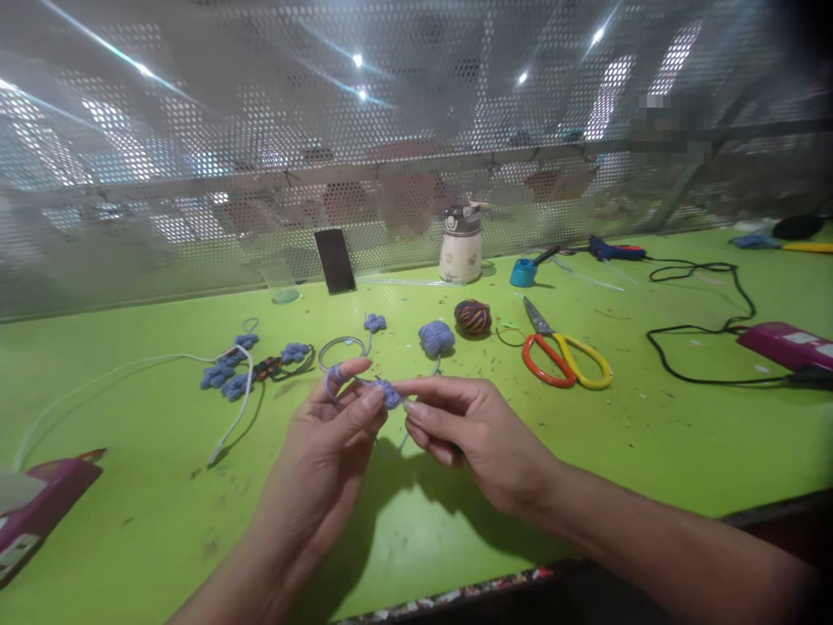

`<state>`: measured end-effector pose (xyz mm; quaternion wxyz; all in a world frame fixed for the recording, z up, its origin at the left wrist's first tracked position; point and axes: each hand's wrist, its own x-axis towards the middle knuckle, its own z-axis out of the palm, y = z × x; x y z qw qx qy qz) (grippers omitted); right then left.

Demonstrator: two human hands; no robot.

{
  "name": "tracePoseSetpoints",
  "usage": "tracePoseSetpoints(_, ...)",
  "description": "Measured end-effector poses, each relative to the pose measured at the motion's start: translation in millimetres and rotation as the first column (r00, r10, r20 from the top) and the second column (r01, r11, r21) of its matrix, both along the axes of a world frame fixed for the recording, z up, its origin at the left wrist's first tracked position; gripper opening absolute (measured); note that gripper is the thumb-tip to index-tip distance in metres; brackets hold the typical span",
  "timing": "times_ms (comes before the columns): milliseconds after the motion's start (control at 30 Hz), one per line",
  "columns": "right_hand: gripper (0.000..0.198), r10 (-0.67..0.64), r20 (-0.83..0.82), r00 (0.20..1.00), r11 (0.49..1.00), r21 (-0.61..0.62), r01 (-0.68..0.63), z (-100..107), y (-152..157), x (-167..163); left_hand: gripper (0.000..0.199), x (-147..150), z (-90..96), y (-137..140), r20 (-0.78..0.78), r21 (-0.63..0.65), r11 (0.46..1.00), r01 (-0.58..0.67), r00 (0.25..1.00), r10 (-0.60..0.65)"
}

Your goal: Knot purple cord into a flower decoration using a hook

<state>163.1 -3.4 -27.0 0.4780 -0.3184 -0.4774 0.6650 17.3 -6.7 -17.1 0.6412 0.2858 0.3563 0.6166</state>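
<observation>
My left hand pinches a small blue-purple crochet piece between thumb and fingers. Yarn of that colour loops round its raised index finger. At the piece's right edge, the thumb and fingers of my right hand are closed together, the index fingertip touching it; what they hold is hidden. A strand hangs below the piece. Just beyond my hands lie a ball of blue-purple yarn and a small finished crochet flower. More crochet flowers lie joined at the left.
Red-and-yellow-handled scissors and a dark multicoloured yarn ball lie right of centre. Further back stand a phone, a cream bottle and a blue pot. A white cable crosses the left; a magenta power strip sits right.
</observation>
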Motion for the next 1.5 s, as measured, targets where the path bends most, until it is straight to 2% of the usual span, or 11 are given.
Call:
tracePoseSetpoints(233,0.031,0.001,-0.085,0.996,0.999,-0.04,-0.005,2.7,-0.2,5.7,0.023,0.4,2.0,-1.0,0.009,0.006,0.999,0.034,0.999,-0.034)
tracePoseSetpoints(500,0.029,-0.018,-0.089,0.996,1.0,0.016,0.02,7.5,-0.4,11.9,0.023,-0.3,-1.7,2.9,-0.044,-0.052,0.998,0.037,0.998,-0.04)
tracePoseSetpoints(667,0.029,-0.042,-0.071,0.997,0.999,-0.035,0.04,6.6,3.0,12.0,0.022,-1.3,-3.8,4.4,-0.071,-0.085,0.993,0.088,0.993,-0.094)
tracePoseSetpoints(767,0.031,-0.034,-0.053,0.998,0.998,-0.062,0.031,5.3,4.6,12.0,0.022,0.3,-1.4,1.7,-0.081,-0.063,0.996,0.062,0.995,-0.067)
tracePoseSetpoints(833,0.032,-0.021,-0.044,0.999,0.997,-0.073,0.018,4.3,4.7,11.5,0.032,1.9,1.6,-0.4,-0.095,-0.036,0.998,0.049,0.994,-0.052)
tracePoseSetpoints(1000,0.032,-0.011,-0.034,0.999,0.997,-0.073,0.009,3.4,3.2,10.4,0.07,3.4,6.8,-3.0,-0.13,0.073,0.995,0.069,0.99,-0.059)
tracePoseSetpoints(1133,0.03,-0.029,0.0,1.0,1.0,-0.001,0.029,5.6,2.1,12.8,0.071,-1.0,2.3,0.1,-0.216,0.149,0.985,0.082,0.975,-0.049)
tracePoseSetpoints(1300,0.027,-0.051,0.116,0.992,0.984,0.173,0.03,9.5,2.3,17.8,0.046,-7.0,-3.4,4.2,-0.328,0.162,0.982,0.095,0.944,-0.037)
tracePoseSetpoints(1400,0.027,-0.06,0.184,0.981,0.981,0.195,0.024,10.8,3.4,19.1,0.046,-8.9,-0.1,4.2,-0.335,0.154,0.982,0.11,0.941,-0.053)
tracePoseSetpoints(1500,0.026,-0.08,0.237,0.968,0.976,0.214,0.028,11.0,3.9,18.6,0.043,-10.7,3.8,4.2,-0.278,0.144,0.978,0.151,0.955,-0.107)
